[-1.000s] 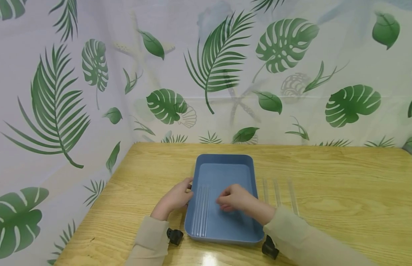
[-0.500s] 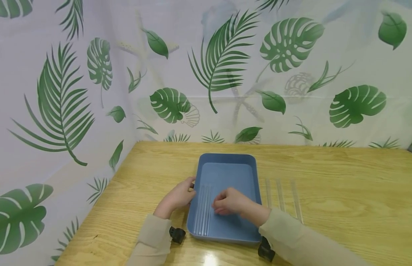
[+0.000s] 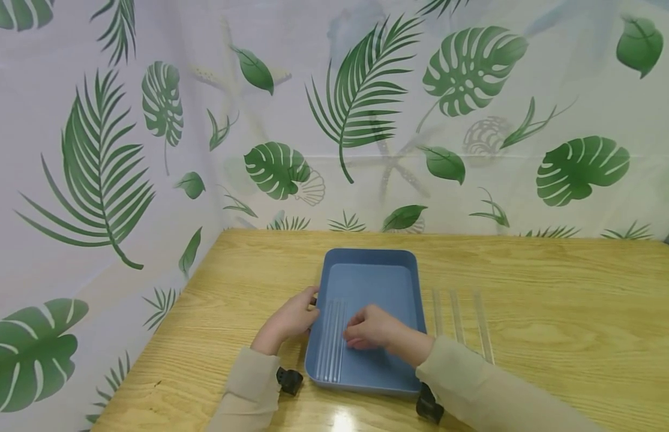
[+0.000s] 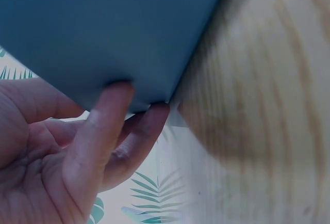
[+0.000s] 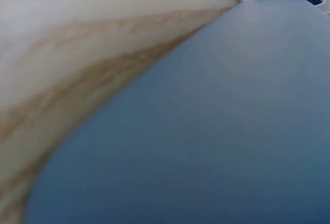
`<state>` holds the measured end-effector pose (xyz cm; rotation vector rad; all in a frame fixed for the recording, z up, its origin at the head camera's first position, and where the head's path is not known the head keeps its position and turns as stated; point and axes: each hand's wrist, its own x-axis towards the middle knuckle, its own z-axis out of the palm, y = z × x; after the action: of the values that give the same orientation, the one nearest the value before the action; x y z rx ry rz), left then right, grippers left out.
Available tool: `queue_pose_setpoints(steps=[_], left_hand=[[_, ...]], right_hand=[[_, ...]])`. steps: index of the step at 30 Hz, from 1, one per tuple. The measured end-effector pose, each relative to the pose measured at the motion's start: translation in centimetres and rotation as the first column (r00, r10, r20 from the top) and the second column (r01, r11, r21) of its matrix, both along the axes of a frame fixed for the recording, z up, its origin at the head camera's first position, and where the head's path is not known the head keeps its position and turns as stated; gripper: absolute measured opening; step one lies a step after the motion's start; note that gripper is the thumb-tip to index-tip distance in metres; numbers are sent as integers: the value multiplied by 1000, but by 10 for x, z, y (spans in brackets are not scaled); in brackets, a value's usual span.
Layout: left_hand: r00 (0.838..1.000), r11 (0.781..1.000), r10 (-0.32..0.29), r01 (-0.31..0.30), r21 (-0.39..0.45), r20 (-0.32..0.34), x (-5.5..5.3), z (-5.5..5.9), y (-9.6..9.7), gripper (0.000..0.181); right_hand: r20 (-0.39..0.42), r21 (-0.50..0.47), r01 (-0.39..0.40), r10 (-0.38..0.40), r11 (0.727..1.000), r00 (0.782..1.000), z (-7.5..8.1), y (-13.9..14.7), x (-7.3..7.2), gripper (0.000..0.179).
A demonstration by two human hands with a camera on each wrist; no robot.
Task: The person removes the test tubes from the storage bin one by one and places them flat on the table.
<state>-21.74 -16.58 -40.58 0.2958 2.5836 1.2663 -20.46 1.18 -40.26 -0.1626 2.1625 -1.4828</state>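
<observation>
A blue rectangular tray lies on the wooden table. Several thin clear tubes lie side by side lengthwise along its left part. My left hand is at the tray's left side; in the left wrist view its fingertips touch the outer wall. Inside the tray is my right hand, fingers bent, fingertips right at the side of the rightmost tube; nothing shows between them. In the right wrist view the tray's outer wall fills most of the picture, and the right fingers are hidden there.
Three more clear tubes, one of them a tube at the far right, lie spaced apart on the table right of the tray. A leaf-print cloth stands behind the table and on its left. Black wrist cameras sit by the tray's near corners.
My right hand has moved left inside the tray, from a gap beside the tubes to right at them. The left hand stays at the tray's side. The head view has shifted slightly.
</observation>
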Motion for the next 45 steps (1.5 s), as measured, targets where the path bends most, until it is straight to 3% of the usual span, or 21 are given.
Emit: queue_pose_setpoints(steps=[45], left_hand=[[1000, 1000, 0, 0, -21, -18, -1, 0, 0, 46]], right_hand=[[-45, 36, 62, -61, 997, 997, -6, -18, 4, 16]])
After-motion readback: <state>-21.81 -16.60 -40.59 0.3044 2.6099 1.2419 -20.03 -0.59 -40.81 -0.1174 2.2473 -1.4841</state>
